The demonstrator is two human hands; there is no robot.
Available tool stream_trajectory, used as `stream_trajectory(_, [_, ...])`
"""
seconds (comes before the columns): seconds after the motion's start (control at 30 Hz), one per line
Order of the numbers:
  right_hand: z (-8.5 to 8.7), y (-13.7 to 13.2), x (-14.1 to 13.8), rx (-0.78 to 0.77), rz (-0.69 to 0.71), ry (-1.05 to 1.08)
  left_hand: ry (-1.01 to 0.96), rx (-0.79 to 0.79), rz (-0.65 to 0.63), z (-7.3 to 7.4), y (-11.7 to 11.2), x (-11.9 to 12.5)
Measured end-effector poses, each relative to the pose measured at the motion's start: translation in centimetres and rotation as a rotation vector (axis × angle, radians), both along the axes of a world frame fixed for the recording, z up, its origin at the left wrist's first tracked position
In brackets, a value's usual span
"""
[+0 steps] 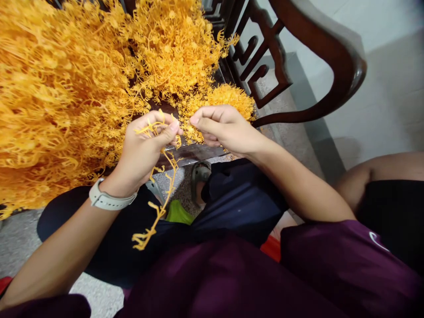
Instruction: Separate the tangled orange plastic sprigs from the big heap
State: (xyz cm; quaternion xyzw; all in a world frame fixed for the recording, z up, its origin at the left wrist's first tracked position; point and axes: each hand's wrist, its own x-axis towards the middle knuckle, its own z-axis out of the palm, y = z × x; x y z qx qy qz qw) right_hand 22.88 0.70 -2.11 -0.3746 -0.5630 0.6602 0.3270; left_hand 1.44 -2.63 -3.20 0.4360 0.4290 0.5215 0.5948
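Behind the left fingers [167, 134] is a pale, smooth wristband [112, 201] pierced by a row of small holes. Dark navy trousers [238, 190] show below the right fingers [215, 113]. Farther back, the short-sleeved plum shirt [225, 278] bears a white curved mark [377, 242] on its right sleeve [347, 256].

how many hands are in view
2: the left hand, holding a yellow strand, and the right hand, just beside it with fingertips pinched, near the small yellow clump. No others show.
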Motion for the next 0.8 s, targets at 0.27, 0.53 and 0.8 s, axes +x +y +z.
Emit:
stream_trajectory(0.27, [0.4,-0.2,-0.1,0.033,-0.013,0.072,-0.003,-0.034,-0.031,0.2,-0.2,0.1])
stream_trajectory(0.53, [-0.5,-0.3,-0.2,0.081,-0.009,0.096,0.055,0.070,-0.074,0.2,-0.3,0.3])
stream_trajectory(0.8, [0.6,0.0,0.3,0.248,0.236,0.031,0.303,0.237,-0.058,1.0,-0.1,-1.1])
